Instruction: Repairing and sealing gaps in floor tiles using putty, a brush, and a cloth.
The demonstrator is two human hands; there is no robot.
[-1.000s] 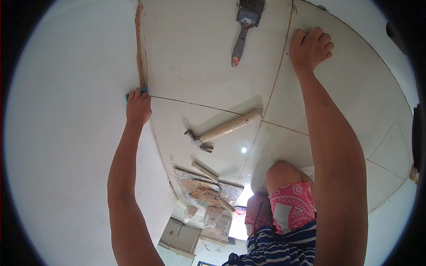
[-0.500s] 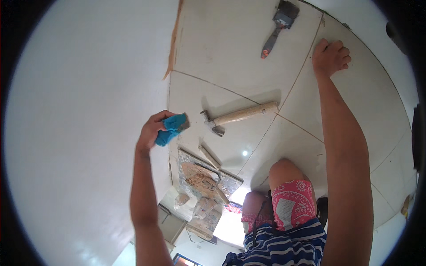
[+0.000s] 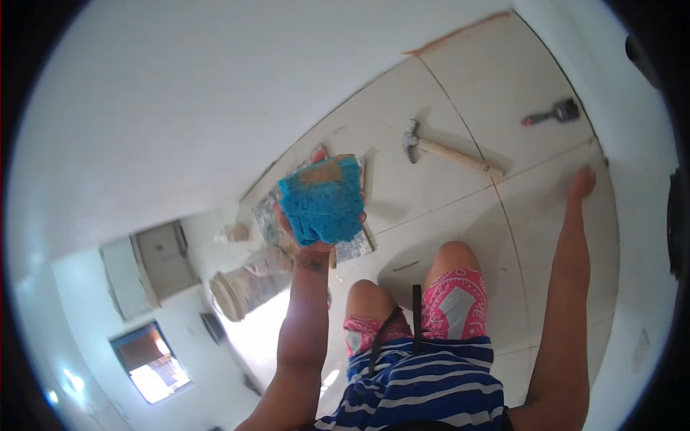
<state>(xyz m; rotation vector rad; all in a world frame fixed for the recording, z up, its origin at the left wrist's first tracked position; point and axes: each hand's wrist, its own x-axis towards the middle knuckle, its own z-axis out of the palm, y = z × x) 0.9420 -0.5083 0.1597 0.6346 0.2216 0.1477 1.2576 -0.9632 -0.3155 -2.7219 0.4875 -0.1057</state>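
My left hand (image 3: 284, 223) grips a blue sponge (image 3: 322, 208) from beneath, fingers wrapped round its sides. A brown smear marks the sponge's upper edge, and it is held up above the floor. At the right, my right hand (image 3: 583, 184) is down at the tiled floor near the wall, its fingers blurred. A claw hammer (image 3: 454, 153) with a wooden handle lies on the tiles between my hands. Beyond my right hand lies a dark paintbrush (image 3: 553, 113). A stained board (image 3: 267, 220) is partly hidden behind the sponge and my left hand.
White walls border the tiled floor (image 3: 460, 208) on the left and right. A brown strip (image 3: 460, 33) runs along the far wall's foot. A dirty bucket (image 3: 228, 296) and a plastic bag (image 3: 267, 261) stand behind my left forearm. My bent knees are below the hammer.
My view has swung toward the left. The left hand has turned, bringing the sponge's broad face into sight. My right hand appears lower and farther right, still near the floor.
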